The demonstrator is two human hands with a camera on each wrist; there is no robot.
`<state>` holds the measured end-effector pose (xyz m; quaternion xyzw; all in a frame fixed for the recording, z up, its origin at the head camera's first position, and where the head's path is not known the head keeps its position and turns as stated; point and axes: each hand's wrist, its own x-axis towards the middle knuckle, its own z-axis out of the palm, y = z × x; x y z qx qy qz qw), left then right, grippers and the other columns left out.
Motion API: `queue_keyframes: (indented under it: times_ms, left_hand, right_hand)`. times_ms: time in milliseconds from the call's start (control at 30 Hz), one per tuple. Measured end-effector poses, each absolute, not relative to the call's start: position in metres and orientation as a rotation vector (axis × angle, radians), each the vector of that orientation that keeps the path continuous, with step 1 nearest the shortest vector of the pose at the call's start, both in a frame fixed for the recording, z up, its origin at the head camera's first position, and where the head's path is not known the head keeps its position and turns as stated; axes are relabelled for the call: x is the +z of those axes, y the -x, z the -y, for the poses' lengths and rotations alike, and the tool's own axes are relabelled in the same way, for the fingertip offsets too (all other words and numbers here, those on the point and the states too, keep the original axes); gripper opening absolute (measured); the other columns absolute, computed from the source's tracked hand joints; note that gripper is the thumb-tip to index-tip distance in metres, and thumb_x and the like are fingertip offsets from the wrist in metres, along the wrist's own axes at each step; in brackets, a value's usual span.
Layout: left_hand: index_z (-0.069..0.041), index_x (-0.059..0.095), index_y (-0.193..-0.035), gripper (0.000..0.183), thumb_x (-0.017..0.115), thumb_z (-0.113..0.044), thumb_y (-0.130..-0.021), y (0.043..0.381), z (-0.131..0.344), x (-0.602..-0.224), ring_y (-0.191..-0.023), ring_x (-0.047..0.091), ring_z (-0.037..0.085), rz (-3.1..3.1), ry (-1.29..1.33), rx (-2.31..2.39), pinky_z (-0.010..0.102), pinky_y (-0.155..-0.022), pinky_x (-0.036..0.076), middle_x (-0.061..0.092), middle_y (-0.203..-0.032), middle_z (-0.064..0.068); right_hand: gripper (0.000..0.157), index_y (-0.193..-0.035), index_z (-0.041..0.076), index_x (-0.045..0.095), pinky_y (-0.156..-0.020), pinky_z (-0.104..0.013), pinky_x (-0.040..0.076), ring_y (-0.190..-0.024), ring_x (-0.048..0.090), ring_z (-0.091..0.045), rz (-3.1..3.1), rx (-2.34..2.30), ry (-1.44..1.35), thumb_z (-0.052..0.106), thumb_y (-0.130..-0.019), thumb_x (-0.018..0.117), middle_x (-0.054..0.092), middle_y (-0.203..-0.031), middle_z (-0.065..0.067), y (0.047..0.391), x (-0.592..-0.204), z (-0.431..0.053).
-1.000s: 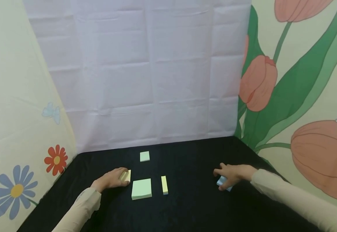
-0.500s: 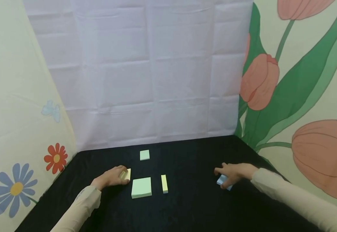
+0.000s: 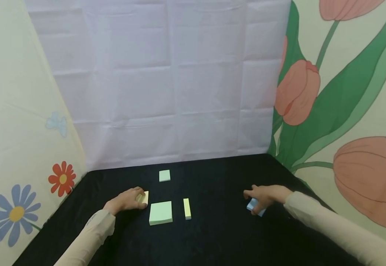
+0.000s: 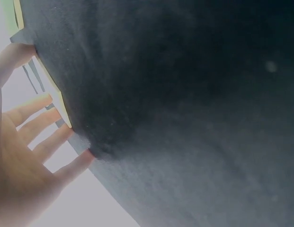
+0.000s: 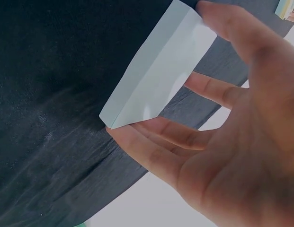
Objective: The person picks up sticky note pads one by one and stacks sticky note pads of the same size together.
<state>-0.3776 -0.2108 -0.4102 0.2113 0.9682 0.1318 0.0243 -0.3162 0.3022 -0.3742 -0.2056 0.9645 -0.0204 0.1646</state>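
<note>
My left hand (image 3: 125, 200) holds a pale yellow sticky note pad (image 3: 144, 197) on the black cloth, thumb on the near side and fingers on the far side. The left wrist view shows this pad's edge (image 4: 60, 97) between thumb and fingertips. Over on the right, my right hand (image 3: 268, 195) grips a light blue sticky note pad (image 3: 252, 204), partly covered by the thumb and fingers. Seen from the right wrist, the thumb is at one end of that pad (image 5: 158, 71) and fingertips are at the other end and along its side.
A large green note pad (image 3: 161, 212) lies just right of my left hand, with a narrow yellow pad (image 3: 187, 207) beside it. Farther back is a small green pad (image 3: 164, 175). The black-covered table (image 3: 216, 236) ends at a white cloth backdrop (image 3: 179, 92).
The head view has tilted slightly, so everything sits a little higher in it. Both hands stay at their pads with hardly any movement.
</note>
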Motion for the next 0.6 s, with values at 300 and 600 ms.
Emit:
queue_keyframes:
  times_ms: [300,600]
  left_hand:
    - [-0.006,0.060,-0.126,0.056,0.073,-0.039,-0.082,0.3777,0.2115,-0.4091,-0.100,0.052,0.028,-2.985,-0.635,0.422,0.051,-0.087,0.044,0.056,-0.128,0.014]
    - [-0.005,0.061,-0.123,0.055,0.072,-0.040,-0.082,0.3782,0.2093,-0.4078,-0.099,0.052,0.028,-2.979,-0.656,0.407,0.050,-0.086,0.044,0.057,-0.125,0.013]
  right_hand:
    - [0.044,-0.114,0.015,0.055,-0.074,-0.049,0.047,-0.086,0.055,-0.027,-2.751,-0.080,0.623,0.030,-0.081,0.080,0.049,-0.107,-0.016,0.3154,-0.3729,-0.3013]
    - [0.043,-0.112,0.015,0.055,-0.071,-0.045,0.046,-0.081,0.053,-0.024,-2.748,-0.066,0.640,0.030,-0.081,0.080,0.047,-0.104,-0.013,0.3157,-0.3739,-0.3022]
